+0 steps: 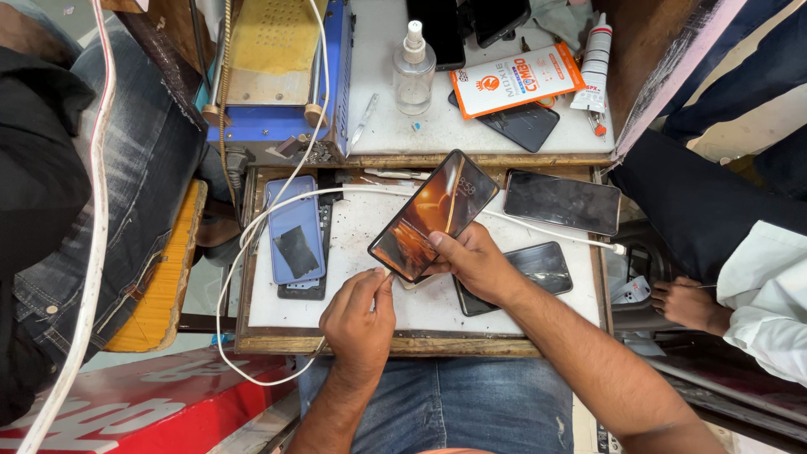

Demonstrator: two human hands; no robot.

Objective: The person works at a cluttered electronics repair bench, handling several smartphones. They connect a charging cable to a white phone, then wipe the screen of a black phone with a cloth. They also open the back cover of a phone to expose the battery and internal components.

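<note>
My right hand [475, 261] grips a smartphone [433, 214] with a lit orange-brown screen, tilted above the white work mat [353, 235]. My left hand [360, 313] is pinched at the phone's lower corner, fingertips touching its edge; whether a small tool is between them I cannot tell. A white cable [277, 210] loops across the mat under the phone.
A blue phone [294, 227] with a dark patch lies left on the mat, two dark phones [561, 202] [538, 269] to the right. Behind are a blue machine [273, 76], a spray bottle [414, 71], an orange-white package [514, 80] and a glue tube [595, 63]. Other people sit on both sides.
</note>
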